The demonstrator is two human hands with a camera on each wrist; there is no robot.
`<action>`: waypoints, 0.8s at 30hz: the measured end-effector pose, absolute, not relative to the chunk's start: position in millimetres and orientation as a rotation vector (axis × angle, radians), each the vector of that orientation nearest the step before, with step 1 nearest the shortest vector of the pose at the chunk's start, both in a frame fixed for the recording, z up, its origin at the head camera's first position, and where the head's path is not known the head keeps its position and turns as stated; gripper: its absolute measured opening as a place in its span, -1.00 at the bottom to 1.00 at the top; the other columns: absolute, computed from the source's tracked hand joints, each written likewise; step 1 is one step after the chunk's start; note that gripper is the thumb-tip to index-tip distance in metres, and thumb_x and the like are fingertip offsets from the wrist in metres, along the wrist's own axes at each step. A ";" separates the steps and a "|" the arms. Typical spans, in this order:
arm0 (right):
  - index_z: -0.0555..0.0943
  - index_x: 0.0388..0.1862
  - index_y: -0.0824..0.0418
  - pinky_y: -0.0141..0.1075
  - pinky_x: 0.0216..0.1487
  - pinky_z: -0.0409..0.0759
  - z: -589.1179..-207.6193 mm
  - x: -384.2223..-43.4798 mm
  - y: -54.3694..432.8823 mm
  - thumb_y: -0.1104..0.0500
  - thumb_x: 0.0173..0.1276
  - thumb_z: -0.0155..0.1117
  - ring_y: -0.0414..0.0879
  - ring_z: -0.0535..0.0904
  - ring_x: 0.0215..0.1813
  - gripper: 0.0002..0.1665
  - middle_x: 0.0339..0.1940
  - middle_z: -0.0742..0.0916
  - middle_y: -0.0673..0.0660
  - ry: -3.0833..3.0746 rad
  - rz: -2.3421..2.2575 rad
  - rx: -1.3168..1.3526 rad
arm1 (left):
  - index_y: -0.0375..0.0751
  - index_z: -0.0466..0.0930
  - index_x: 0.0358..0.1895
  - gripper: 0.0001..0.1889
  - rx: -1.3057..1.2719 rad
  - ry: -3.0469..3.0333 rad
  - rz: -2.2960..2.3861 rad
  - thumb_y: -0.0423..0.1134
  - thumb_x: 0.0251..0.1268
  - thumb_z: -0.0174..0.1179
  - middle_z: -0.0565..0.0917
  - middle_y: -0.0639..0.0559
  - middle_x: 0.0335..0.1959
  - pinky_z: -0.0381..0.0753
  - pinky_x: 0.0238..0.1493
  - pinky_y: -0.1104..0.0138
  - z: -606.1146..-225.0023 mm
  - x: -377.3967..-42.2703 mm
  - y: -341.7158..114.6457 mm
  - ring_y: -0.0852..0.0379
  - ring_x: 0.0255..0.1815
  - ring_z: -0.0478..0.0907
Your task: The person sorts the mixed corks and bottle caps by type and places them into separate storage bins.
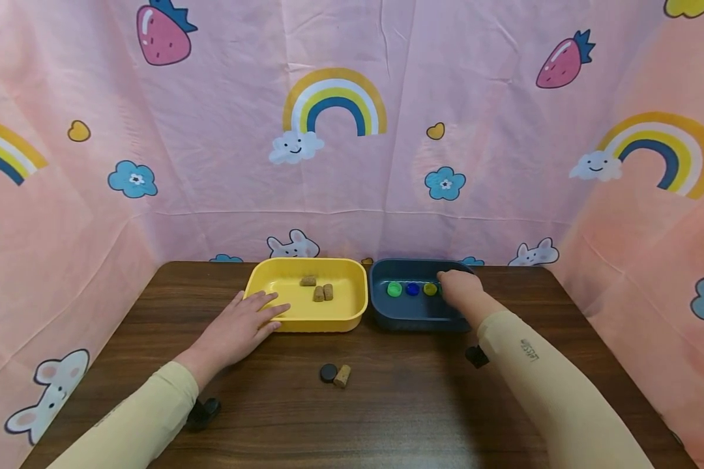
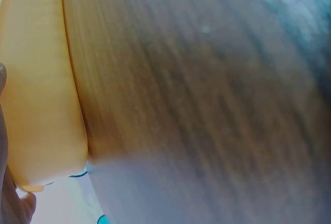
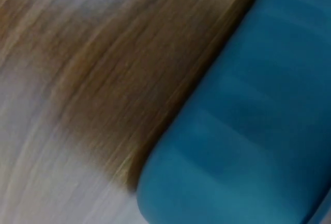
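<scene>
My left hand rests on the front left rim of the yellow tray, its fingers spread over the inside. Three corks lie in that tray: one cork towards the back, and an upright-looking pair side by side. My right hand reaches down into the right part of the dark blue tray, its fingertips hidden. Left of it, a green cap, a blue cap and a yellow cap form a row. A green edge shows right at the hand; I cannot tell whether the fingers pinch it.
On the wooden table, a black cap and a cork lie close together in front of the trays. The two trays stand side by side near the back edge. A patterned pink cloth hangs behind and around the table.
</scene>
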State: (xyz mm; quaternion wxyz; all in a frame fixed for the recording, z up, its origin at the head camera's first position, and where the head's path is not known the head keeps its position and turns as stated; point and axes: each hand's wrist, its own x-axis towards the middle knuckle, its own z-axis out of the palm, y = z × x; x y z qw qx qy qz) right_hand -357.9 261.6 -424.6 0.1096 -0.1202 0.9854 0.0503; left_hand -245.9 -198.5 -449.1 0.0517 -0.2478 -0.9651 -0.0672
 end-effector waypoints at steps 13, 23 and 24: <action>0.42 0.38 0.28 0.03 -0.15 0.63 -409.8 -340.5 259.2 0.14 0.45 0.18 0.13 0.62 -0.08 -0.44 0.23 0.57 0.32 3.060 -0.286 -0.188 | 0.19 0.40 0.44 -0.52 -0.758 -2.935 -0.189 0.08 0.54 0.02 0.36 -0.06 0.46 -0.02 0.48 -0.22 -451.0 -248.7 -199.2 -0.13 0.51 0.18; 0.58 0.16 0.18 -0.20 -0.46 0.52 -405.0 -286.9 236.7 0.04 0.44 0.20 -0.06 0.48 -0.45 -0.60 -0.14 0.64 0.14 3.223 -0.746 -0.251 | 0.21 0.39 0.44 -0.52 -0.750 -2.939 -0.193 0.08 0.54 0.02 0.35 -0.07 0.46 -0.05 0.49 -0.21 -453.1 -249.4 -199.4 -0.14 0.51 0.18; 0.59 0.15 0.16 -0.22 -0.48 0.49 -405.2 -279.6 233.5 0.03 0.43 0.22 -0.08 0.46 -0.47 -0.61 -0.15 0.63 0.12 3.232 -0.776 -0.273 | 0.21 0.39 0.45 -0.52 -0.748 -2.941 -0.196 0.08 0.54 0.01 0.35 -0.07 0.47 -0.06 0.49 -0.21 -453.5 -249.4 -199.4 -0.14 0.51 0.17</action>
